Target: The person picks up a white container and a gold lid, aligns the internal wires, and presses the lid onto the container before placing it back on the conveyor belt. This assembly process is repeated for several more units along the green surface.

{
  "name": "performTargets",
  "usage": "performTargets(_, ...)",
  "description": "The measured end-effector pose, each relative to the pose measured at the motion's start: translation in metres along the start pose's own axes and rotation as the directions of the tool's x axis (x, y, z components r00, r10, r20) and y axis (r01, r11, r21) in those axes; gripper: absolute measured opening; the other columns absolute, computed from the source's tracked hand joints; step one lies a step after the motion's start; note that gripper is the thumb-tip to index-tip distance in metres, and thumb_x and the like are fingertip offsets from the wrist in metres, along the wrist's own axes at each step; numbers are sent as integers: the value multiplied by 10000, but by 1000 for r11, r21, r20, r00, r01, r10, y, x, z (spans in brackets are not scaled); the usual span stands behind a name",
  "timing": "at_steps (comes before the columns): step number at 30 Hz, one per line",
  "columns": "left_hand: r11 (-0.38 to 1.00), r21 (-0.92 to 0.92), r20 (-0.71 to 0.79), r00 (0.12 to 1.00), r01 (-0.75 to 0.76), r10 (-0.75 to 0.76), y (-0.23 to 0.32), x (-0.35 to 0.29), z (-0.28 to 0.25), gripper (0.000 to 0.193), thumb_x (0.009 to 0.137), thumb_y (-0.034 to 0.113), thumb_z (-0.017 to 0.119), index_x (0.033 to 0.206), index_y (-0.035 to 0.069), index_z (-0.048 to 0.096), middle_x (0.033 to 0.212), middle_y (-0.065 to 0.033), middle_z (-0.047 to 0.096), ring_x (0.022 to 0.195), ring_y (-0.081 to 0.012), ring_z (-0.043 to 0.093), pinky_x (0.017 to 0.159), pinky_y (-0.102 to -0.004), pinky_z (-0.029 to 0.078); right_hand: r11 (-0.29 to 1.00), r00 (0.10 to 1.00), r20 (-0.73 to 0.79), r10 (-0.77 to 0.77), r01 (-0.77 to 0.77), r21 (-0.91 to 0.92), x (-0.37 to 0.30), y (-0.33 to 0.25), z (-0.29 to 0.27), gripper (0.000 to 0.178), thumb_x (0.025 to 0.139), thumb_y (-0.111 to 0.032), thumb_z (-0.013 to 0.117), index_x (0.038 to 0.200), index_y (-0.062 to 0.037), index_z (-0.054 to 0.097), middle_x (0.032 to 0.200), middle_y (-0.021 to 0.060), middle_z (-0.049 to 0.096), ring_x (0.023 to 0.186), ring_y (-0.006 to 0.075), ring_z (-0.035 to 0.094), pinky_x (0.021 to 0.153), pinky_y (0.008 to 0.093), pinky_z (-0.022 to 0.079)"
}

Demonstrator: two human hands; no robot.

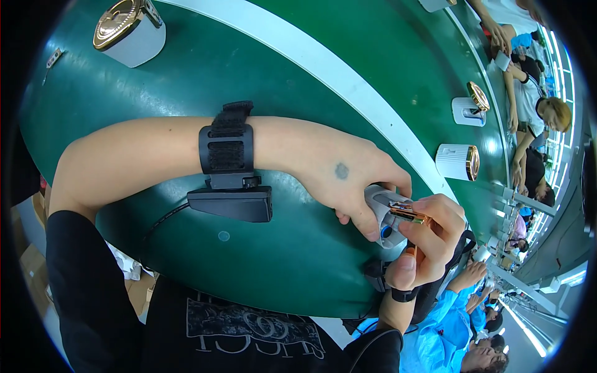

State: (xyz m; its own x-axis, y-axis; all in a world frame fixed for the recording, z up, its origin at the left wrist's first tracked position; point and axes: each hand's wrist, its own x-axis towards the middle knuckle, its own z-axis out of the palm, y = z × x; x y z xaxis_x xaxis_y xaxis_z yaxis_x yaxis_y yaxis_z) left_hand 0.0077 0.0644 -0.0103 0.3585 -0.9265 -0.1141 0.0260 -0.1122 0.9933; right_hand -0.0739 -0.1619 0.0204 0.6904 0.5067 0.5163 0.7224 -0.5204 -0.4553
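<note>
My left hand (348, 168) wraps around a small light-grey housing (375, 198), its thumb on the near side and its fingers on the far side. Inside the housing's open mouth a blue round part (387, 232) shows. My right hand (433, 239) pinches a gold-coloured piece (407, 213), which looks like a lid with a small circuit board, tilted at the housing's opening. Whether the two parts touch is partly hidden by the fingers. A black strap (227, 149) with a black box (230, 204) sits on my left wrist.
A white case with a gold lid (127, 37) stands at far left, near a small part with a wire (54, 59). Beyond the white divider strip (323, 59), a white case (467, 112) and a ribbed case (457, 161) lie on the green belt. Co-workers (528, 112) line the right.
</note>
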Motion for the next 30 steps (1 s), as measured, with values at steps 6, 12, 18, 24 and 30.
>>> performTargets(6,999,-24,12,999,-47,47,-2,1,-3,530,888,275,795,1322,52,588,833,-150,714,741,-245,700,664,-344,520,998,995,87,-40,45,-53,11,-5,2,358,944,-376,580,939,-31,676,1052,185,630,979,366,639,796,450,553)
performTargets(12,999,12,64,997,36,-36,0,-2,-10,450,885,340,782,1157,23,617,845,-128,719,710,-219,710,675,-342,551,992,988,142,-61,45,117,10,13,13,231,844,-223,664,964,-31,712,1010,157,647,920,347,670,771,441,560)
performTargets(18,997,-41,105,993,59,-55,-2,0,-9,451,906,364,772,1179,32,637,797,-131,708,677,-212,701,628,-343,535,974,988,33,-148,140,177,2,11,19,259,938,-232,623,943,25,655,982,174,629,823,349,688,726,441,570)
performTargets(24,1000,-10,141,990,-16,18,-5,-10,-14,465,909,309,771,1261,34,642,785,-119,710,636,-204,681,607,-324,520,982,985,-51,-166,170,85,10,-3,27,253,951,-224,624,965,26,659,980,154,614,787,328,695,653,422,570)
performTargets(30,999,-13,146,989,-30,31,-12,-10,-13,505,911,338,757,1278,11,640,781,-117,697,641,-207,681,609,-329,527,985,988,28,-153,155,-77,3,-11,25,283,1002,-277,579,1000,6,600,1001,151,555,780,330,668,654,415,538)
